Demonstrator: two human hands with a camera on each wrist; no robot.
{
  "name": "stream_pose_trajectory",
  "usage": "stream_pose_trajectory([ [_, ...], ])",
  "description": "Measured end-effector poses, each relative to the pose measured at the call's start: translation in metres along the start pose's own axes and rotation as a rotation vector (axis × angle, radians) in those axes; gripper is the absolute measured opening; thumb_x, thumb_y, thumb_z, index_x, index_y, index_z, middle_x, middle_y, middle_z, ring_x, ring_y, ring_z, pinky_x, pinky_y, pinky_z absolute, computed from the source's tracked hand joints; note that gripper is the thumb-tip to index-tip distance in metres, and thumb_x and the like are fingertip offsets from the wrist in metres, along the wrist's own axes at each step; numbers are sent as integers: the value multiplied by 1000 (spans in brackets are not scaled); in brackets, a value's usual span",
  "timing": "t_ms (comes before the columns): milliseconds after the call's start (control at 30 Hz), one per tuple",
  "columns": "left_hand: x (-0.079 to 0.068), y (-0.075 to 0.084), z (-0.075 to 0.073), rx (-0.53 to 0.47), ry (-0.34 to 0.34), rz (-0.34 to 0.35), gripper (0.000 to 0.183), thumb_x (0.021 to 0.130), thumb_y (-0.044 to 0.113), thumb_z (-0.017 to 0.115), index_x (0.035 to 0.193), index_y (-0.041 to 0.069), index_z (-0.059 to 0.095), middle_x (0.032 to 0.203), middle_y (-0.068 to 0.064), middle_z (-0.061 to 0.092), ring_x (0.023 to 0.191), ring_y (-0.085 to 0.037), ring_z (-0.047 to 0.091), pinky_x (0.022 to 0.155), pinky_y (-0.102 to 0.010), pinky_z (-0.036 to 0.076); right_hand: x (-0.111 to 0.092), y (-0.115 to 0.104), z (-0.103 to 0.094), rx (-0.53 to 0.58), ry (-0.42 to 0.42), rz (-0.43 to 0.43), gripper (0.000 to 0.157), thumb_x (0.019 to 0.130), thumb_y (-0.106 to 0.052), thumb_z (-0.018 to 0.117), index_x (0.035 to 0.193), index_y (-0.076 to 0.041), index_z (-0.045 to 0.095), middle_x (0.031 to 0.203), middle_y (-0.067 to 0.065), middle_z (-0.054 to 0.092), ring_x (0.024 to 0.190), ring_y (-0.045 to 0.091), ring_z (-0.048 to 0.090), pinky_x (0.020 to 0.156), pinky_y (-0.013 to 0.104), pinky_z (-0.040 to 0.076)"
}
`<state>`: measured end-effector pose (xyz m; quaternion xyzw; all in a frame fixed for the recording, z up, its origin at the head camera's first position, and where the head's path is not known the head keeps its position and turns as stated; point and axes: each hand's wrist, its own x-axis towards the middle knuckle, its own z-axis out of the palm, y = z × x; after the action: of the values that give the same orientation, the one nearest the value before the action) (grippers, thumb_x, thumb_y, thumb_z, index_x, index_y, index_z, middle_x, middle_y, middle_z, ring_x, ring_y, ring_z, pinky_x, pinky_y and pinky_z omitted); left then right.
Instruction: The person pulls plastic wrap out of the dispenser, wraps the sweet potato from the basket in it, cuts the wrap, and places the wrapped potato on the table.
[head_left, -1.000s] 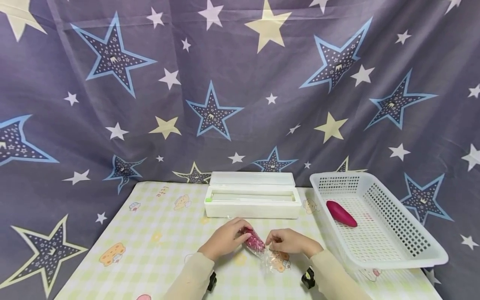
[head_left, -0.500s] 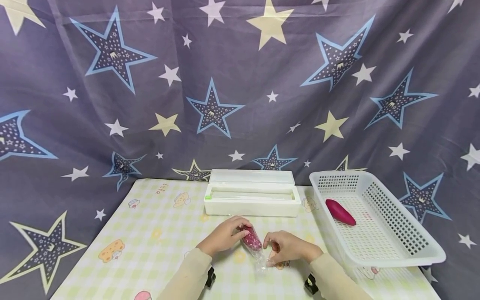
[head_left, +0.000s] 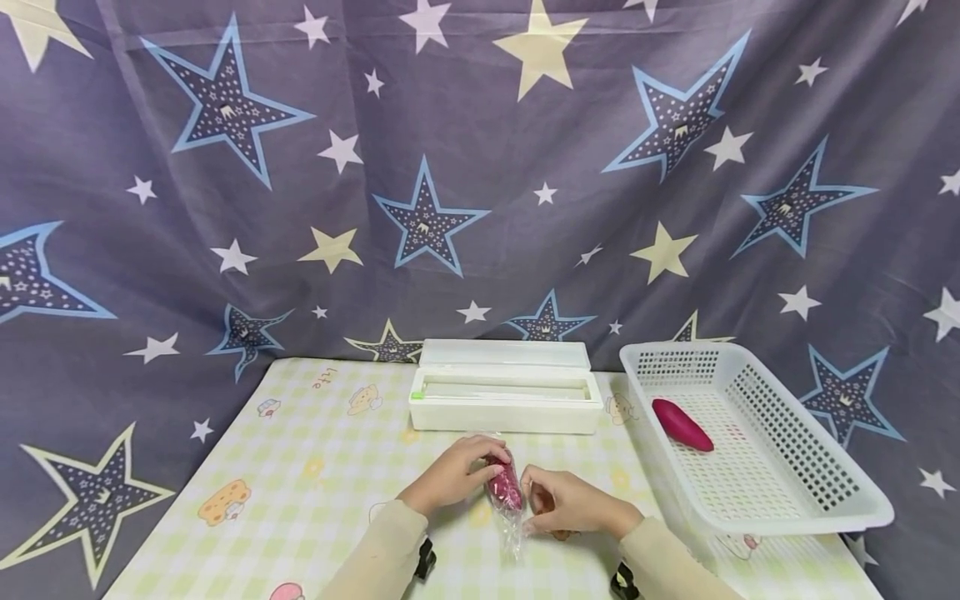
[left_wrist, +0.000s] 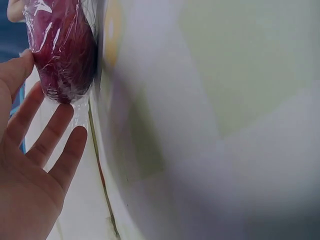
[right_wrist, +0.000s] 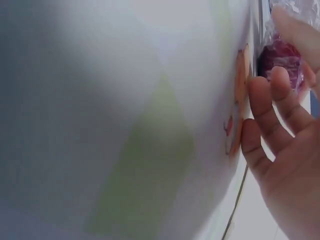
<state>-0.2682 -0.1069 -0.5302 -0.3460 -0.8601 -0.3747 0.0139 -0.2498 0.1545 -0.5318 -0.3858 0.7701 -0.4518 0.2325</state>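
Note:
A purple-red, tapered vegetable that looks like a sweet potato [head_left: 506, 490] lies between the hands on the table, wrapped in clear cling film [head_left: 513, 537]. Its film gathers into a loose crinkled tail at the near end. My left hand [head_left: 455, 475] holds the far end, fingers over the top and thumb on the near side; in the left wrist view the thumb touches the wrapped sweet potato [left_wrist: 62, 50] and other fingers spread below it. At the near end, my right hand [head_left: 573, 502] has curled fingers and holds the film beside the tail.
Behind the hands stands a white lidded box [head_left: 506, 417], its lid raised and a roll-like strip inside. On the right is a white perforated basket [head_left: 795, 527] holding an unwrapped magenta sweet potato [head_left: 682, 426]. A checkered cloth [head_left: 300, 500] covers the table; a star-patterned curtain [head_left: 480, 125] hangs behind.
The sweet potato has turned to point more straight towards me. The film tail has swung left, and my right hand has shifted slightly left with it. The left hand keeps its hold.

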Motion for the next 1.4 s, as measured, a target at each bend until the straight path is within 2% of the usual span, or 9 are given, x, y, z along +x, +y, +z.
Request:
stream_pose_trajectory([
  [133, 0, 2, 1, -22, 19, 18, 9, 98, 15, 65, 105, 18, 69, 134, -11, 62, 131, -25, 51, 113, -50, 34, 2, -2, 3, 0, 7, -65, 19, 95, -13, 71, 103, -9, 54, 83, 5, 57, 43, 4, 48, 36, 22, 44],
  [367, -1, 1, -2, -63, 25, -12, 8, 99, 16, 63, 105, 19, 68, 136, -11, 60, 131, -25, 50, 112, -49, 36, 0, -8, 5, -12, 15, -132, 10, 96, -1, 65, 95, -9, 61, 77, 10, 56, 45, -1, 46, 37, 20, 43],
  [500, -2, 0, -3, -88, 27, -32, 8, 100, 17, 63, 105, 19, 68, 137, -10, 59, 130, -25, 51, 110, -50, 39, -3, -10, 3, -35, -11, -125, 20, 90, 9, 66, 99, -9, 65, 79, 11, 59, 52, -2, 47, 44, 16, 44],
  [667, -2, 1, -2, -105, 24, -60, 8, 100, 16, 62, 105, 19, 68, 137, -10, 59, 128, -24, 53, 108, -49, 41, -4, -9, 3, -59, -7, -124, 14, 89, -7, 77, 99, -12, 67, 72, 3, 60, 54, -3, 46, 48, 15, 43],
  [767, -2, 1, -2, -110, 23, -71, 8, 100, 16, 62, 105, 19, 68, 138, -9, 58, 127, -23, 53, 108, -48, 42, -5, -10, 5, -12, -4, -97, 6, 95, -13, 71, 97, -9, 67, 68, 7, 59, 49, -1, 46, 46, 15, 42],
  [933, -2, 2, -1, -107, 22, -58, 9, 99, 14, 62, 104, 18, 69, 138, -11, 59, 128, -24, 52, 110, -49, 38, -8, -13, 3, 84, 22, -26, 11, 101, -15, 62, 101, -4, 62, 75, 25, 59, 47, 9, 48, 44, 20, 45],
  [1067, -3, 2, -2, -66, 15, -24, 14, 99, 9, 62, 106, 18, 70, 138, -13, 58, 132, -27, 49, 113, -50, 35, -8, -13, 2, 21, 30, -1, 6, 101, -7, 59, 97, -6, 62, 70, 16, 61, 48, 9, 52, 45, 19, 46],
  [1200, -7, 3, -3, -24, -27, -8, 34, 84, 3, 70, 112, 20, 67, 144, -14, 52, 135, -30, 44, 113, -55, 32, -9, -15, 2, -56, 11, 19, 11, 98, 0, 57, 96, -6, 66, 69, 0, 63, 49, 5, 52, 47, 15, 44],
  [1400, -11, 8, -1, 13, -90, -32, 64, 64, 10, 89, 118, 23, 58, 152, -11, 42, 140, -29, 36, 114, -55, 29, -8, -15, 2, -37, 6, 70, 13, 97, -1, 56, 102, -7, 67, 74, -2, 63, 50, 7, 52, 47, 17, 45],
])
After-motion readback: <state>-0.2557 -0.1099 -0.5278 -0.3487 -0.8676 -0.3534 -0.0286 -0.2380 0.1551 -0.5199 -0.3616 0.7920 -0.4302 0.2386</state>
